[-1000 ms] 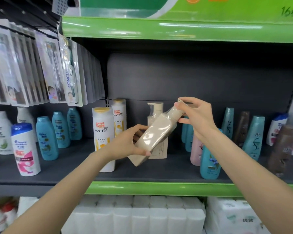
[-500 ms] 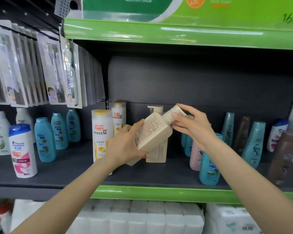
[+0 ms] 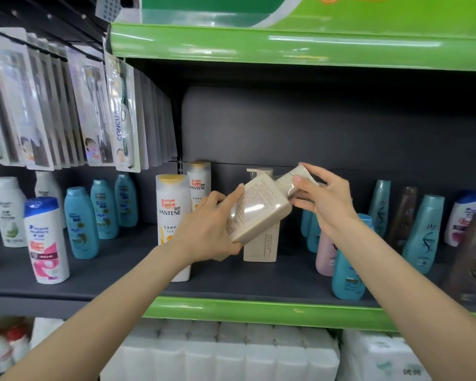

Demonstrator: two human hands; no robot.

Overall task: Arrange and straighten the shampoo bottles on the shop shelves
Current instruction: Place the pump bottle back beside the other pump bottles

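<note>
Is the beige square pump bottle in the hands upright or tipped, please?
Tipped: the beige square pump bottle slants up-right, left hand at its base, right hand at its pump.

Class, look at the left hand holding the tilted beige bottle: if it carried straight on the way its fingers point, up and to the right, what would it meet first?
Probably the right hand gripping the beige bottle's pump top; the left hand points along the bottle towards it. Depth is unclear.

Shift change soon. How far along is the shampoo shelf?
Done, it seems: teal bottles at left stand upright in rows. In hand: left hand and right hand hold a tilted beige pump bottle above the shelf. Left: standing it by its twin.
</note>
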